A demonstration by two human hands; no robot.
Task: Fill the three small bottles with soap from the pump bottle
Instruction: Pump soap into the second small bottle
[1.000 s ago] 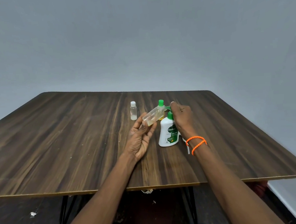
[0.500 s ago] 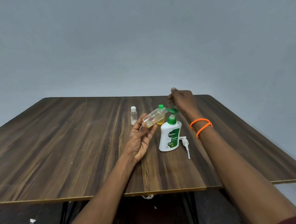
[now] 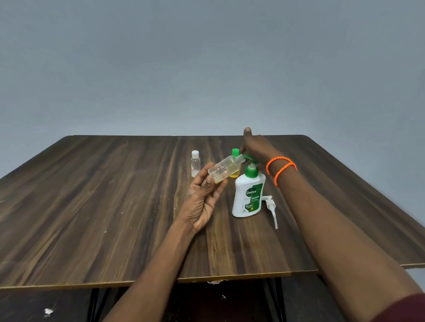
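Right hand (image 3: 257, 146) now farther past pump bottle (image 3: 248, 197) (grip unclear); left hand (image 3: 204, 199) gripping part-filled tilted small bottle (image 3: 226, 170).

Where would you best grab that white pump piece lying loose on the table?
Pinch the white pump head at its chunky top end, beside the soap bottle, coming straight down from above. It lies flat on the table, its thin dip tube trailing towards the near edge; the tube looks too slim and bendy to grip well. Approach from the right, since the bottle crowds its left side.
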